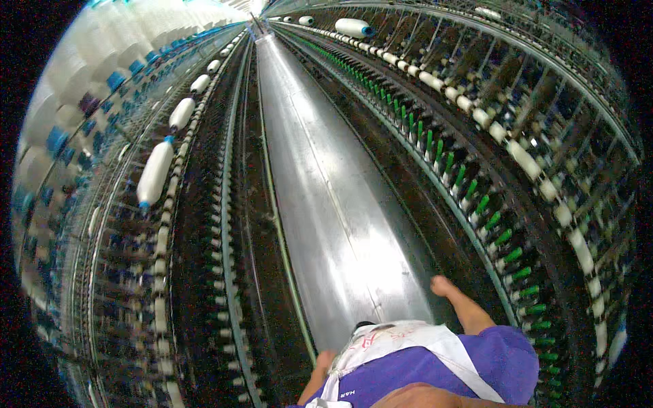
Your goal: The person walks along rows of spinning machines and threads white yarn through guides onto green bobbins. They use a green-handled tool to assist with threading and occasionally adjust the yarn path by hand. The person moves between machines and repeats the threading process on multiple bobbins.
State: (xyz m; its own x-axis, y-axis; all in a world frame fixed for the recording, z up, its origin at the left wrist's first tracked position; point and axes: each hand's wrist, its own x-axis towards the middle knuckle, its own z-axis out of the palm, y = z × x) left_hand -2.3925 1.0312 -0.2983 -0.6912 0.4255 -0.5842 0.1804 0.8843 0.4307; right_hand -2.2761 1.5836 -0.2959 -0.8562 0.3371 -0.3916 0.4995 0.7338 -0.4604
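My right hand [442,285] hangs out to the right at waist height, over the edge of the shiny metal floor strip [320,170]. Its fingers look curled into a loose fist, and nothing shows in them. The row of green-tipped spindles [503,236] is nearest to it, some way off to the right. On the left, only a bit of my left arm [321,372] shows beside the white apron [394,338]; the fingers of that hand cannot be made out. A purple garment [422,377] shows under the apron.
Long spinning frames line both sides of the narrow aisle. White yarn bobbins [156,171] hang along the left frame, with large white packages [41,170] beyond. Another bobbin [352,28] lies atop the right frame. White rollers [524,160] run along it.
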